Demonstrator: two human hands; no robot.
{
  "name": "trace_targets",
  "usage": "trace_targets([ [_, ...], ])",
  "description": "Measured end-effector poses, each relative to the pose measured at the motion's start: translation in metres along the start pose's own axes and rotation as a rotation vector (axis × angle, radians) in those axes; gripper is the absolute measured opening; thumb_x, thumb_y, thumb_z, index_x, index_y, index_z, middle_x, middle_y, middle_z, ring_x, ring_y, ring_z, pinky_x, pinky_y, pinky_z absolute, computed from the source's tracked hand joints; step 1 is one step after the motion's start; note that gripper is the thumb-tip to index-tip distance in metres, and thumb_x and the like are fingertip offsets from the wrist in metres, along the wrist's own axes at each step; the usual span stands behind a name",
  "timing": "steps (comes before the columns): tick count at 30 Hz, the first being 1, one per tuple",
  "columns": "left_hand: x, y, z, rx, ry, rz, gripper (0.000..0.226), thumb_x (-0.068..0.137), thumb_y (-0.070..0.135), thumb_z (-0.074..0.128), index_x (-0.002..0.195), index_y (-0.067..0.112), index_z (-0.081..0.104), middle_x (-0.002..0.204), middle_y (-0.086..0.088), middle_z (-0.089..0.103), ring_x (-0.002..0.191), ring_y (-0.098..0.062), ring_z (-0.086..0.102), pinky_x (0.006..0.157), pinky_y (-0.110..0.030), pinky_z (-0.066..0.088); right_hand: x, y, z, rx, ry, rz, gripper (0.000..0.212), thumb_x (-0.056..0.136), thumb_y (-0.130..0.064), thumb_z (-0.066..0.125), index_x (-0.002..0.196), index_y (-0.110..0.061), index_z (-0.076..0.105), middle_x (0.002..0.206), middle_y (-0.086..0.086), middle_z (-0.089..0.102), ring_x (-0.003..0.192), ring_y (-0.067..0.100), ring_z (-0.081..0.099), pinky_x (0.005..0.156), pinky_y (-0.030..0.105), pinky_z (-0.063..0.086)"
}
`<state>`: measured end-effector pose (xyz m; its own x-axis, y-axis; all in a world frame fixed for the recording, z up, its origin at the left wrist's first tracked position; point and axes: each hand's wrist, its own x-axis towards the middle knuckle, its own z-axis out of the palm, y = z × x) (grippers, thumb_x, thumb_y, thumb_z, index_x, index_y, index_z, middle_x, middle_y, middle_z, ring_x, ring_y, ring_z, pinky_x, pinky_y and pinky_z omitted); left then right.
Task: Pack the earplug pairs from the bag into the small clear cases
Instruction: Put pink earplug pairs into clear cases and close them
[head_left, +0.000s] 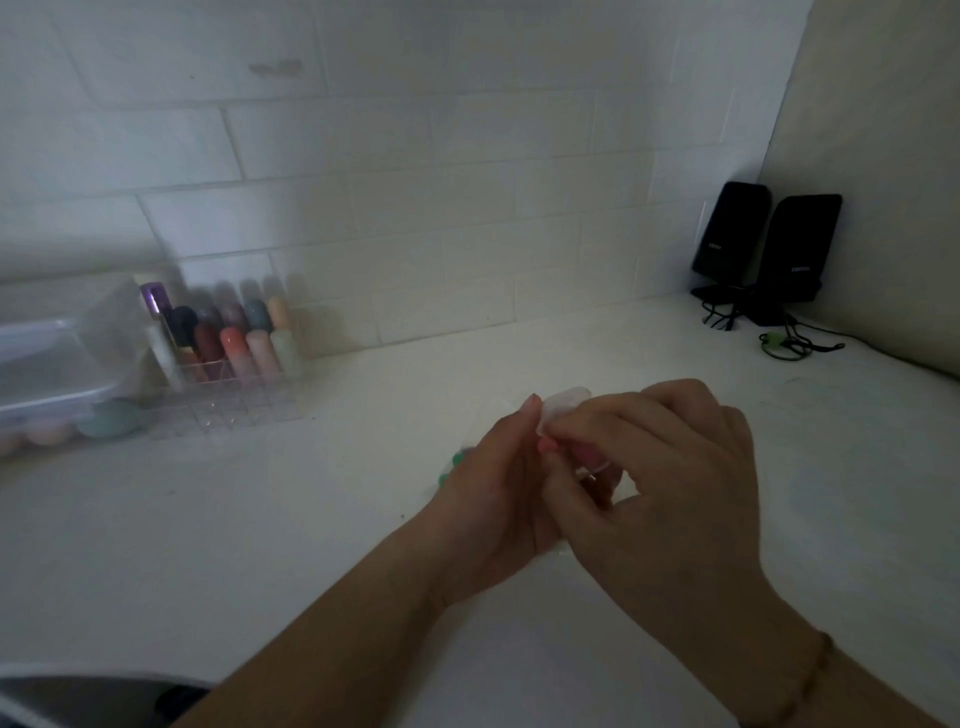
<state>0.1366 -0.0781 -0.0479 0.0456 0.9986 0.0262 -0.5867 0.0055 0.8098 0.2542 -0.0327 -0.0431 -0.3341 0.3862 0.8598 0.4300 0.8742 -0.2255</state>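
Both hands meet over the middle of the white counter. My left hand (501, 499) holds a small clear case (563, 402) whose open lid sticks up above the fingers. My right hand (670, 467) curls in from the right, and its fingertips pinch an orange-pink earplug (548, 444) at the mouth of the case. Green earplugs (451, 467) peek out on the counter just left of my left hand. The bag is hidden behind the hands.
A clear divided organiser (228, 358) with coloured capsule-shaped items stands at the back left, beside a clear lidded box (47, 374). Two black speakers (769, 249) with cables sit in the back right corner. A dark object (93, 696) shows at the bottom left edge.
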Motion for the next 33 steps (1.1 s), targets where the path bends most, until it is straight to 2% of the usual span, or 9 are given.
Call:
trace_targets([
  [5,0.001,0.001,-0.003,0.040,-0.021,0.005,0.052,0.090,0.044,0.033,0.132,0.012,0.037,0.115,-0.020,0.036,0.098,-0.025,0.046,0.082,-0.033,0.041,-0.001,0.004,-0.002,0.143,-0.064,0.058,0.010,0.074,-0.024,0.066,0.082,-0.026,0.073,0.089,-0.015,0.068,0.088,0.020,0.058,0.076,0.043,0.044],
  [10,0.001,0.001,-0.007,0.090,-0.035,0.004,0.047,0.093,0.048,0.034,0.116,0.010,0.050,0.089,-0.009,0.057,0.086,-0.022,0.048,0.078,-0.038,0.037,0.000,0.009,-0.003,0.284,-0.121,0.093,0.013,0.079,-0.022,0.064,0.085,-0.024,0.075,0.092,-0.014,0.069,0.092,0.015,0.059,0.080,0.039,0.047],
  [13,0.002,0.000,-0.007,0.075,-0.057,0.003,0.053,0.085,0.050,0.042,0.120,0.010,0.041,0.090,-0.010,0.045,0.085,-0.023,0.042,0.075,-0.036,0.036,-0.001,0.010,-0.002,0.338,-0.160,0.100,0.018,0.081,-0.018,0.062,0.087,-0.024,0.078,0.095,-0.013,0.070,0.093,0.013,0.060,0.084,0.031,0.047],
  [16,0.003,0.000,-0.009,0.060,-0.085,0.005,0.051,0.083,0.049,0.044,0.119,0.016,0.030,0.079,-0.005,0.037,0.080,-0.023,0.039,0.069,-0.031,0.039,-0.002,0.009,-0.002,0.360,-0.197,0.086,0.027,0.082,-0.022,0.051,0.086,-0.025,0.078,0.098,-0.014,0.070,0.093,0.012,0.059,0.082,0.031,0.048],
  [19,0.003,0.000,-0.009,0.068,-0.069,-0.014,0.049,0.085,0.049,0.043,0.117,0.012,0.039,0.080,-0.006,0.041,0.080,-0.023,0.040,0.071,-0.032,0.037,-0.001,0.010,-0.005,0.360,-0.208,0.075,0.025,0.084,-0.018,0.054,0.092,-0.023,0.077,0.098,-0.012,0.069,0.092,0.012,0.061,0.081,0.032,0.049],
  [24,0.003,0.000,-0.012,0.050,-0.068,-0.012,0.047,0.090,0.048,0.036,0.116,0.012,0.052,0.083,-0.006,0.058,0.072,-0.021,0.051,0.066,-0.030,0.043,0.001,0.012,-0.009,0.295,-0.181,0.081,0.029,0.080,-0.013,0.065,0.106,-0.026,0.069,0.094,-0.031,0.058,0.089,-0.009,0.051,0.081,0.007,0.038],
  [26,0.003,0.000,-0.013,0.043,-0.089,-0.002,0.046,0.091,0.047,0.035,0.116,0.011,0.052,0.081,-0.004,0.061,0.067,-0.017,0.055,0.063,-0.028,0.044,0.001,0.013,-0.010,0.284,-0.181,0.091,0.029,0.078,-0.014,0.066,0.105,-0.026,0.069,0.091,-0.030,0.057,0.086,-0.009,0.051,0.079,0.005,0.036],
  [30,0.004,-0.001,-0.012,0.030,-0.087,0.010,0.046,0.089,0.043,0.040,0.117,0.008,0.049,0.082,-0.008,0.052,0.066,-0.018,0.050,0.060,-0.029,0.040,0.002,0.016,-0.012,0.259,-0.184,0.120,0.025,0.079,-0.015,0.060,0.097,-0.029,0.068,0.088,-0.024,0.062,0.081,0.003,0.055,0.076,0.015,0.040],
  [33,0.003,0.000,-0.012,0.031,-0.091,0.041,0.037,0.085,0.032,0.041,0.110,0.008,0.053,0.076,-0.012,0.048,0.063,-0.020,0.045,0.060,-0.031,0.034,0.002,0.018,-0.014,0.279,-0.153,0.174,0.025,0.077,-0.012,0.057,0.093,-0.028,0.068,0.086,-0.021,0.063,0.079,0.006,0.057,0.072,0.009,0.038],
])
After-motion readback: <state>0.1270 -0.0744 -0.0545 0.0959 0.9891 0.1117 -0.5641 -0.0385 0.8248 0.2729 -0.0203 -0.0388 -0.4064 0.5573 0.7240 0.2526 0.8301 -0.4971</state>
